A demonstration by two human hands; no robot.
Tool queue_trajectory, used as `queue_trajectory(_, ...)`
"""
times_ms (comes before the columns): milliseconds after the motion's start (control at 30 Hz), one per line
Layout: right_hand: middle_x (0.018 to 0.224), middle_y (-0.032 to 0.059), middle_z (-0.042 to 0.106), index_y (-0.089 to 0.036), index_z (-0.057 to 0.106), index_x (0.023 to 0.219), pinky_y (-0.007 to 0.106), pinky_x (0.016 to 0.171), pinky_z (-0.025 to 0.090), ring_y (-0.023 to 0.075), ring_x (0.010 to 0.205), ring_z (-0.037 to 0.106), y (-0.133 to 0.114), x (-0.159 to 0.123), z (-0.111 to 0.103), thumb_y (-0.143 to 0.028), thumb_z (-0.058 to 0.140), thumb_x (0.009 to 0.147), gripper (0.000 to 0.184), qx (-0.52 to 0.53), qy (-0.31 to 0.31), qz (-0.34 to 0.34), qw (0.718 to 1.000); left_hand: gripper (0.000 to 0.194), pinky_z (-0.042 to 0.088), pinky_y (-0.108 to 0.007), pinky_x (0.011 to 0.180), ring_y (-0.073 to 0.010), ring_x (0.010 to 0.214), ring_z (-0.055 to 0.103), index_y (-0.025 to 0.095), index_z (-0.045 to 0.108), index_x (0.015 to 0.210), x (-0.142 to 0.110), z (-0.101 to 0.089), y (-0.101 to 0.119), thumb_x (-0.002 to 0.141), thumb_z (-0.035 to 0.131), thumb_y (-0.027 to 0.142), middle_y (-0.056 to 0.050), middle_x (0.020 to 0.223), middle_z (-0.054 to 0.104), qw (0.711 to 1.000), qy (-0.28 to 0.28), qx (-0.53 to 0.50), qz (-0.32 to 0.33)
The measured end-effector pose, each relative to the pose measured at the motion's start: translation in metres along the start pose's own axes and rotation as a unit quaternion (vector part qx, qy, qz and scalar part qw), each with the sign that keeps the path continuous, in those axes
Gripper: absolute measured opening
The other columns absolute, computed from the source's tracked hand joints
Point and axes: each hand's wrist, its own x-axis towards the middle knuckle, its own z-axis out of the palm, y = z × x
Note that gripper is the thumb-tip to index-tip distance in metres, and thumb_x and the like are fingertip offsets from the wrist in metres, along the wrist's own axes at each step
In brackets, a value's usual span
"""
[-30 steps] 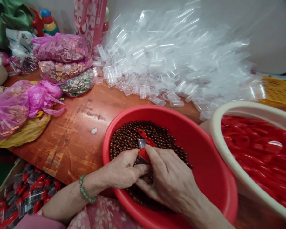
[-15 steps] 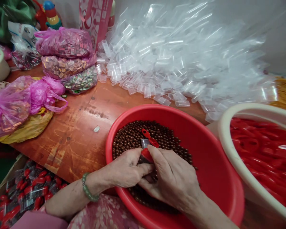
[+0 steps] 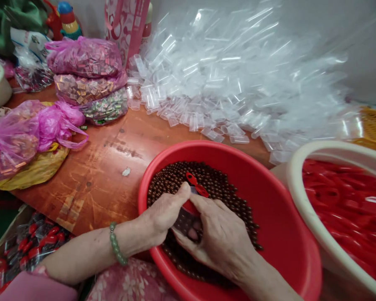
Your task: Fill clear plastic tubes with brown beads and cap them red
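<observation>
Over the red basin point(image 3: 285, 200), both hands are together on a clear plastic tube point(image 3: 185, 221) filled with dark brown beads and fitted with a red cap. My right hand point(image 3: 222, 234) wraps it from the right, and one fingertip shows through or behind the clear wall. My left hand point(image 3: 164, 215), below a green bead bracelet point(image 3: 116, 244), presses against the red end with its thumb straight; its other fingers are largely hidden. Round brown beads point(image 3: 167, 177) fill the basin's left side. A loose red plastic piece point(image 3: 196, 184) lies on them, just beyond my fingers.
Clear empty tubes point(image 3: 219, 83) are heaped at the back. A cream tub point(image 3: 296, 167) of red plastic parts point(image 3: 341, 196) stands at right. Pink bags point(image 3: 84, 56) sit on the wooden table point(image 3: 109, 167). Filled red-capped tubes point(image 3: 28, 251) lie in a box at lower left.
My left hand has turned, its thumb now stretched up over the capped end. My right hand has opened a little around the tube, baring more of its bead-filled body.
</observation>
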Motion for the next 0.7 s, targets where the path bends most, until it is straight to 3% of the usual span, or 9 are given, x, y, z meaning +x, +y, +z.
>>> queue_trajectory(167, 0.075, 0.0095, 0.067, -0.008, 0.044, 0.122, 0.036, 0.061, 0.050, 0.0237, 0.065, 0.064, 0.002, 0.003, 0.001, -0.034, 0.051, 0.084, 0.047, 0.009, 0.023, -0.004, 1.000, 0.037, 0.041, -0.021, 0.041, -0.0108, 0.037, 0.051, 0.016, 0.058, 0.059, -0.002, 0.007, 0.005, 0.086, 0.043, 0.035, 0.000, 0.045, 0.056, 0.997, 0.078, -0.017, -0.018)
queue_trajectory(300, 0.073, 0.0083, 0.069, -0.004, 0.041, 0.129, 0.038, 0.070, 0.050, 0.0234, 0.066, 0.066, 0.003, 0.005, 0.003, -0.031, 0.056, 0.083, 0.055, 0.021, 0.033, -0.046, 0.998, 0.033, 0.039, -0.021, 0.042, -0.0104, 0.037, 0.045, 0.019, 0.049, 0.052, -0.002, 0.010, 0.006, 0.084, 0.039, 0.023, 0.003, 0.041, 0.049, 0.993, 0.120, -0.006, 0.006)
queue_trajectory(500, 0.077, 0.0145, 0.072, 0.002, 0.038, 0.134, 0.040, 0.071, 0.051, 0.0245, 0.068, 0.067, 0.002, 0.006, 0.006, -0.025, 0.060, 0.082, 0.063, 0.017, 0.055, -0.084, 0.995, 0.039, 0.031, -0.021, 0.041, -0.0089, 0.037, 0.037, 0.020, 0.040, 0.046, -0.004, 0.008, 0.009, 0.085, 0.038, 0.021, 0.003, 0.040, 0.043, 0.990, 0.138, 0.013, 0.014)
queue_trajectory(700, 0.090, 0.0196, 0.073, 0.000, 0.036, 0.136, 0.039, 0.073, 0.053, 0.0265, 0.078, 0.071, -0.006, 0.003, 0.007, -0.028, 0.058, 0.084, 0.063, 0.016, 0.041, -0.062, 0.997, 0.033, 0.036, -0.023, 0.042, -0.0102, 0.038, 0.042, 0.020, 0.043, 0.053, -0.005, 0.005, 0.005, 0.086, 0.038, 0.024, 0.004, 0.042, 0.043, 0.994, 0.104, 0.019, 0.032)
